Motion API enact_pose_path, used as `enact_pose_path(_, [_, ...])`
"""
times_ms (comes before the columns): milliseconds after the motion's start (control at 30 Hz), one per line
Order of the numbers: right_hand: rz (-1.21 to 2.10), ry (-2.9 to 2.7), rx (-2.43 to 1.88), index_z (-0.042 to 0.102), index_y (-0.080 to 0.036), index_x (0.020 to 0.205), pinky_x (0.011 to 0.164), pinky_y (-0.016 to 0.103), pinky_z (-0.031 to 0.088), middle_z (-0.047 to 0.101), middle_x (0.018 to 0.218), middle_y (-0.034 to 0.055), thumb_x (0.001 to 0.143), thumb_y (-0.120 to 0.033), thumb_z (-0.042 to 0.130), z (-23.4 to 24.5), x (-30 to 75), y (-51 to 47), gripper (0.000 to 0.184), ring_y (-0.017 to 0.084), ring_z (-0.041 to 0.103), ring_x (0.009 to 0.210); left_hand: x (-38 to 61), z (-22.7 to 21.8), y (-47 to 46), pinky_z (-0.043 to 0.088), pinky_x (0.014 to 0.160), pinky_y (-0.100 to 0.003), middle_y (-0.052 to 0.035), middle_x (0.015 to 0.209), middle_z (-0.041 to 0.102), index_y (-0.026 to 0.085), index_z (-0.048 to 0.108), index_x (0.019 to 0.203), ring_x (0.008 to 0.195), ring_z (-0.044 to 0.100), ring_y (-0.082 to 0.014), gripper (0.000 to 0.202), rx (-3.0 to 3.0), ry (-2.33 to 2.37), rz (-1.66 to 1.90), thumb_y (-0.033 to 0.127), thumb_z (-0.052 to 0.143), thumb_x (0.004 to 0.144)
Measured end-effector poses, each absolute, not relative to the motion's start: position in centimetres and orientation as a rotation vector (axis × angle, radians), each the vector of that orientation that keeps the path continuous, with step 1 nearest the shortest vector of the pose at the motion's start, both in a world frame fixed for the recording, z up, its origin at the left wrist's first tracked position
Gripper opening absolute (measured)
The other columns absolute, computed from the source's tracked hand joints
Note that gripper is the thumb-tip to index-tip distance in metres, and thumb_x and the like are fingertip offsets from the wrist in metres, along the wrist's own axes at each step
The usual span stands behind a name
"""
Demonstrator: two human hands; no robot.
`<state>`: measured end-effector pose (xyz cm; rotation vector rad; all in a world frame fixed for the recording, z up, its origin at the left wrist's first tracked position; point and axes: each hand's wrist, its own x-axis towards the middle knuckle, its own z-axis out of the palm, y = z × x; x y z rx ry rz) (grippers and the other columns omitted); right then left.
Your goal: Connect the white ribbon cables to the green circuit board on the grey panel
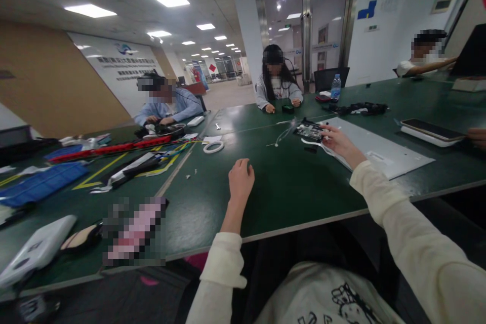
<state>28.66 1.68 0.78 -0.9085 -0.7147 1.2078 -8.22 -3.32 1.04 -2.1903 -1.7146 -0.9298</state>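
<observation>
My right hand point(336, 142) grips the near right edge of a black-framed electronic assembly point(310, 130), with silvery parts showing on its upper face. A white strip or cable point(313, 143) runs from near its lower edge beneath my hand. Just below it on the green table lies a small dark piece point(310, 150). My left hand point(242, 178) hovers over or rests on the table nearer my body, its fingers curled together and nothing visible in them. Thin pale wires point(281, 136) lie to the left of the assembly.
A grey flat panel point(383, 149) lies right of my right arm, with a phone point(431, 129) beyond. A white tape roll point(213, 147) and small wrench point(217, 126) are left of centre. Blue trays point(45, 182) and tools crowd the left. Several people sit around the table.
</observation>
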Motion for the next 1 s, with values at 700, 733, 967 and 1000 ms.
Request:
enact_pose_path(700, [1.393, -1.267, -1.159, 0.048, -0.021, 0.135, 0.073, 0.027, 0.057, 0.069, 0.079, 0.0008, 0.075, -0.014, 0.069, -2.9, 19.0, 1.3, 0.065, 0.014, 0.067, 0.072, -6.3, 0.3, -4.0, 0.037, 0.109, -0.039, -0.0067, 0.142, 0.048, 0.024, 0.049, 0.135, 0.129, 0.045, -0.0216, 0.042, -2.813, -1.355, -0.376, 0.029, 0.044, 0.094])
enact_pose_path(733, [1.381, -1.268, -1.174, 0.049, -0.021, 0.134, 0.073, 0.026, 0.057, 0.069, 0.081, 0.0011, 0.074, -0.013, 0.068, -2.8, 19.1, 1.3, 0.063, 0.014, 0.067, 0.072, -6.3, 0.2, -3.9, 0.037, 0.109, -0.039, -0.0066, 0.142, 0.048, 0.024, 0.05, 0.135, 0.129, 0.046, -0.0217, 0.042, -2.807, -1.362, -0.37, 0.028, 0.044, 0.094])
enact_pose_path(967, [1.118, -1.47, -1.357, 0.064, -0.015, 0.11, 0.063, 0.025, 0.057, 0.069, 0.081, 0.0045, 0.078, -0.011, 0.062, -3.0, 19.4, 1.7, 0.032, 0.015, 0.066, 0.066, -6.1, 0.5, -4.0, 0.039, 0.107, -0.038, -0.0059, 0.14, 0.05, 0.024, 0.051, 0.134, 0.124, 0.049, -0.0217, 0.041, -2.771, -1.388, -0.341, 0.027, 0.042, 0.094])
enact_pose_path(1000, [1.07, -1.501, -1.368, 0.066, -0.015, 0.104, 0.063, 0.025, 0.056, 0.068, 0.079, 0.0044, 0.078, -0.01, 0.062, -3.0, 19.5, 1.7, 0.027, 0.014, 0.065, 0.065, -6.1, 0.6, -4.0, 0.039, 0.107, -0.038, -0.0057, 0.141, 0.05, 0.025, 0.051, 0.134, 0.125, 0.049, -0.0218, 0.041, -2.77, -1.39, -0.334, 0.027, 0.041, 0.094])
